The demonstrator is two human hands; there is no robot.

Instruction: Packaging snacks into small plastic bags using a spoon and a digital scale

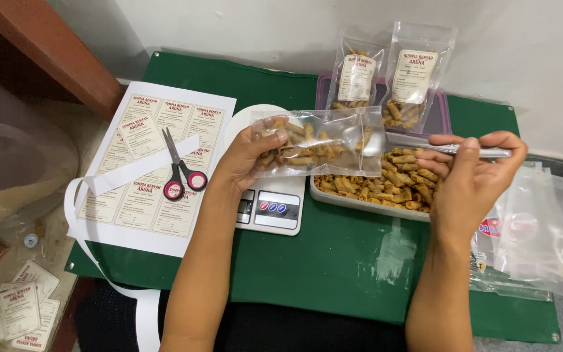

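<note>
- Left hand (245, 160): fingers curled round the closed end of a clear plastic pouch (320, 142), holding it on its side above the scale; the pouch runs from the hand toward 3 o'clock.
- Clear plastic pouch: partly filled with small fried rolls, its open mouth facing the right hand.
- Right hand (470, 176): fingers pinched shut on the handle of a metal spoon (425, 145); the spoon bowl reaches toward 9 o'clock and sits at the mouth of the pouch, seen through the plastic.
- Digital kitchen scale (272, 208): white, directly beneath the left hand and the pouch, on the green table (333, 261).
- Tray of fried rolls (373, 186): shallow container of loose golden rolls, just below the pouch mouth, at 9 o'clock of the right hand.
- Two filled, labelled pouches (389, 75): standing against the wall at 12 o'clock of the tray, side by side.
- Sheet of printed labels (154, 169): white sheet at 9 o'clock of the left hand, partly cut.
- Scissors (180, 171): pink-and-black handles, lying on the label sheet, just beside the left hand.
- Stack of empty clear bags (535, 228): at 4 o'clock of the right hand, near the table's edge.
- Loose cut labels (24, 306): on the floor at 8 o'clock, well apart from both hands.
</note>
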